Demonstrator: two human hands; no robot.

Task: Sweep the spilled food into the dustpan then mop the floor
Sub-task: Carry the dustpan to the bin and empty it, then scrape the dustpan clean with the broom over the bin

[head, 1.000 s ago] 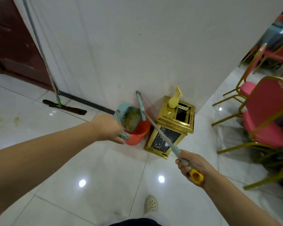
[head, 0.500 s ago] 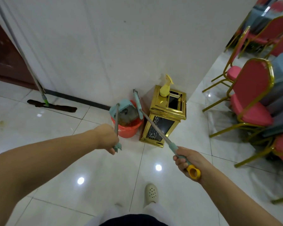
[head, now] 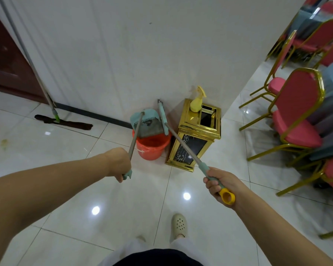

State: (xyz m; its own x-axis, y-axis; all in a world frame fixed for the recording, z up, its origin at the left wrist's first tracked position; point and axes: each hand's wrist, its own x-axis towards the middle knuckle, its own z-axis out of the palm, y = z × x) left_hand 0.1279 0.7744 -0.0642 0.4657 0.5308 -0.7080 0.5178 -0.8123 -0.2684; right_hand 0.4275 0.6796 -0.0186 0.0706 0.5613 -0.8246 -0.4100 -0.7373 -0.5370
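Observation:
My left hand point(head: 118, 163) grips the long handle of a teal dustpan point(head: 147, 125), which is tipped mouth-down over an orange bucket point(head: 152, 145) by the wall. My right hand point(head: 220, 182) holds the teal grip of a broom point(head: 183, 142) with a yellow ring at its end; the broom's head rests by the dustpan's right edge above the bucket. A flat mop point(head: 62, 122) leans on the wall at the left, its dark pad on the floor. A yellowish stain point(head: 4, 142) marks the tiles at far left.
A gold-framed bin point(head: 195, 135) stands right of the bucket with a yellow spray bottle point(head: 196, 101) on top. Stacked red chairs with gold frames point(head: 300, 120) fill the right side. A dark door point(head: 6, 60) is at the left. My shoe point(head: 179, 224) is on white tiles.
The dustpan has tipped further over the bucket and the yellowish food no longer shows inside it. My view shifted, and both hands have kept their grips.

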